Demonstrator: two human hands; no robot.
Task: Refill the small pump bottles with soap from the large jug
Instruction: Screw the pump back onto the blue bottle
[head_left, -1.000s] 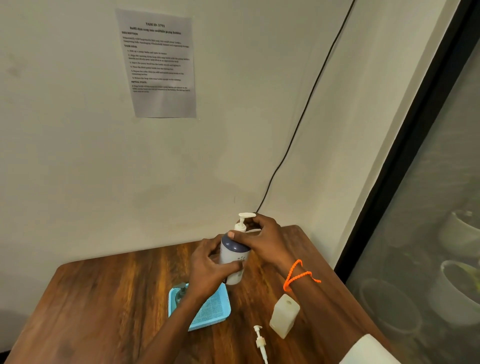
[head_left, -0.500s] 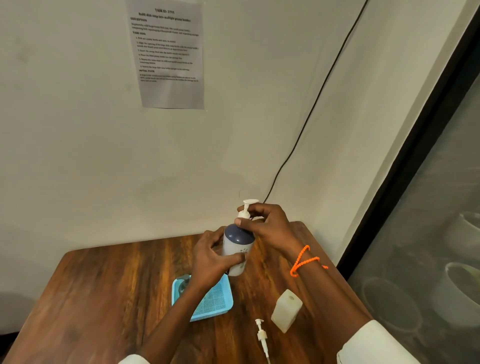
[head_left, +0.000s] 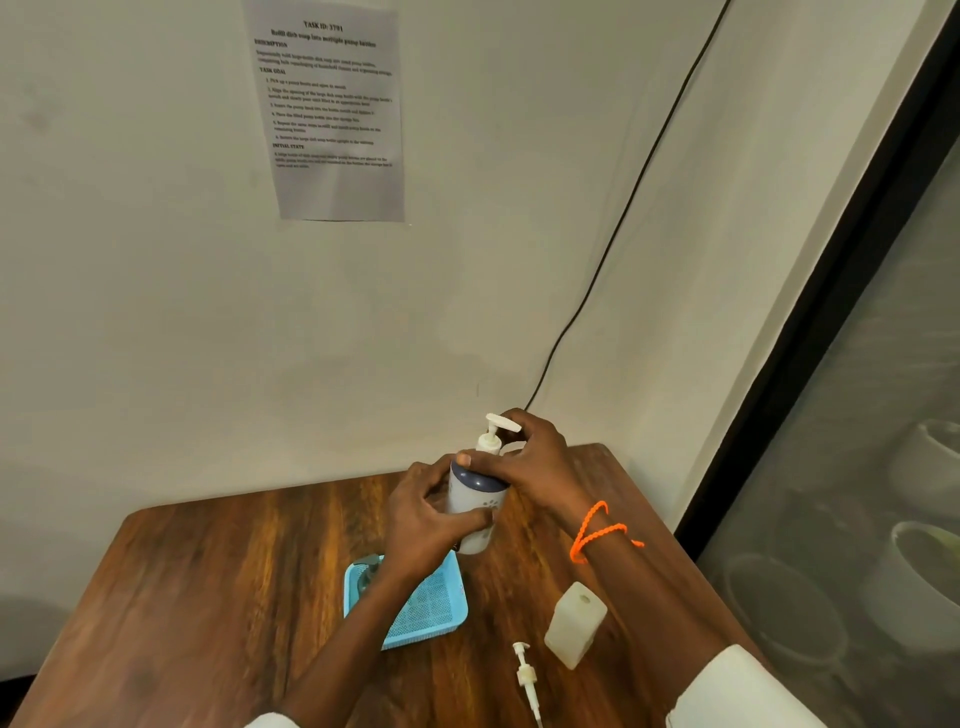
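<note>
My left hand (head_left: 421, 519) grips the bottle (head_left: 475, 506) in the middle of the frame, above the desk (head_left: 218, 582), to keep it from turning. My right hand (head_left: 530, 462) pinches its pump (head_left: 496, 431), I think to twist it.

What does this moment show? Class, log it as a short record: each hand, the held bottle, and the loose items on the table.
left hand: grips the body of the pump bottle
right hand: grips the bottle's top by the pump head
pump bottle: upright, held above the table
blue basket: on the table, under the left forearm
open bottle: standing, pump off
loose pump: lying beside the open bottle
</note>
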